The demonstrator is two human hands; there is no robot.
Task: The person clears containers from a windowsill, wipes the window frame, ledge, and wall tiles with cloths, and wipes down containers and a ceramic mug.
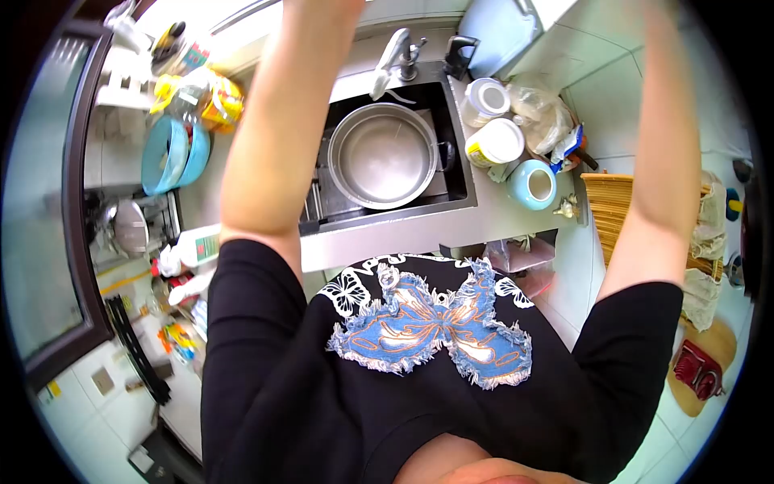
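Observation:
Both of my forearms reach up past the top edge of the head view, one on each side of the sink, and both hands are out of frame. Between the arms, a round metal pot rests in the black sink, its side handle at the right. The pot's inside shows a bare metal bottom. Behind it stands the faucet. What either hand holds or touches is hidden.
White-lidded tubs and a light-blue jar stand right of the sink, beside plastic bags. Blue basins, yellow packages and a white bottle are at the left. A window frame stands far left.

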